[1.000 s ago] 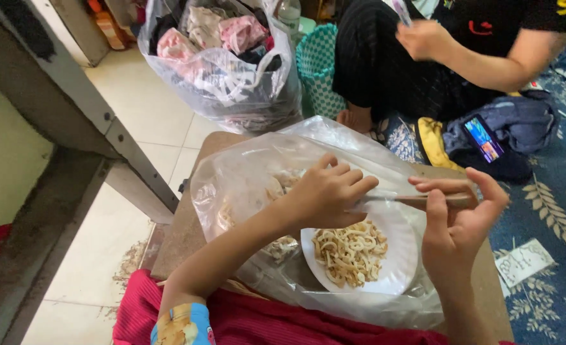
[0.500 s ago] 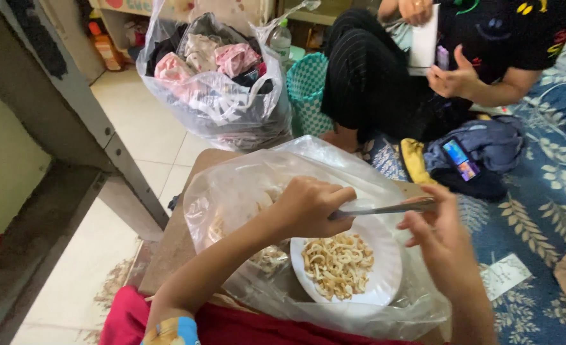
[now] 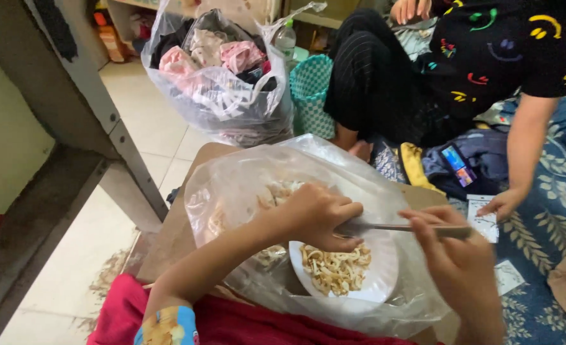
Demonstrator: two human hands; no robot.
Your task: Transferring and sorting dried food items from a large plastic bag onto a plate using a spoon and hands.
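Note:
My left hand (image 3: 315,214) is closed around one end of a thin metal utensil (image 3: 391,227) held level over a white plate (image 3: 378,268). My right hand (image 3: 452,259) grips the utensil's other end. The plate holds a heap of pale noodle-like strips (image 3: 335,268). A large clear plastic bag (image 3: 232,191) lies spread under the plate and holds more of the pale strips near my left wrist. All of this rests on a brown cardboard surface (image 3: 181,230).
A person in a black patterned top (image 3: 487,57) sits on a blue floral mat (image 3: 551,223), one hand (image 3: 503,204) on paper slips. A clear bag of clothes (image 3: 219,76), a teal basket (image 3: 308,89) and a grey door frame (image 3: 85,108) stand behind.
The view has tilted and shifted. My hands keep their grip on the utensil over the plate. The other person's hand has come down onto the paper slips on the mat.

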